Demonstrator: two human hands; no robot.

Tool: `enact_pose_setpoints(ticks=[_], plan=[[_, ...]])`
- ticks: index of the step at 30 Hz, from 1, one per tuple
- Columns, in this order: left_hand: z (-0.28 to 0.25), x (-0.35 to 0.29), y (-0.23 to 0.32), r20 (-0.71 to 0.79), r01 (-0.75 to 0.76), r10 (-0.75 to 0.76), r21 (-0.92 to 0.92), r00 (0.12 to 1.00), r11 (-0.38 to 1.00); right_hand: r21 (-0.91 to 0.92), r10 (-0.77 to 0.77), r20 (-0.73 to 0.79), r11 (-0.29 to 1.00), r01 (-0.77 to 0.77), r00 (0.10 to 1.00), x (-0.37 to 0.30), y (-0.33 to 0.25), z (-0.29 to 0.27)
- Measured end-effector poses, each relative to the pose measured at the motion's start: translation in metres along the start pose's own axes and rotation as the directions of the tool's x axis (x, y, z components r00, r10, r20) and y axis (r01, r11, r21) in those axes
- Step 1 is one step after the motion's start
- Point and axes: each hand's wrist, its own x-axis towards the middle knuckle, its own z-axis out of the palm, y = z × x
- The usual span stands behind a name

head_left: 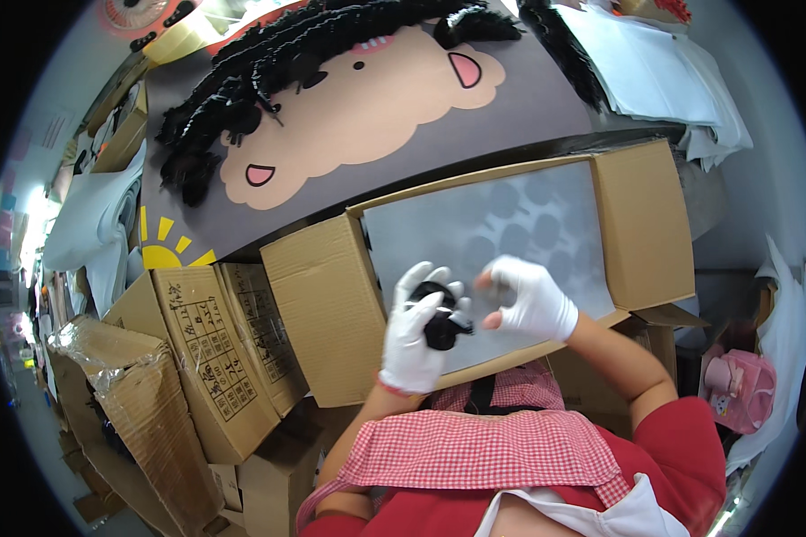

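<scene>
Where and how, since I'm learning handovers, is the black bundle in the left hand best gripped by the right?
Probably by its bulging lower part, from the right: the black bundle is crossed higher up by the left hand, but that part shows largely uncovered. The right hand is open on that side, so thumb and fingers could close around it.

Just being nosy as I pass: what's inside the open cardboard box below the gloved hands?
Inside the open cardboard box lies a cloudy pale sheet. Dark rounded shapes show faintly through it; the sheet blurs what they are, and anything deeper is covered.
</scene>
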Motion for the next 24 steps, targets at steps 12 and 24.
enact_pose_setpoints(ticks=[12,24], plan=[[-0.027,0.054,-0.028,0.035,-0.007,-0.003,0.278,0.999,0.961,-0.13,0.449,0.019,0.887,-0.443,0.894,0.02,-0.003,0.02],[-0.054,0.037,-0.005,-0.226,0.115,-0.066,0.211,0.972,0.971,-0.107,0.485,0.252,0.874,-0.474,0.837,0.059,0.022,0.047]])
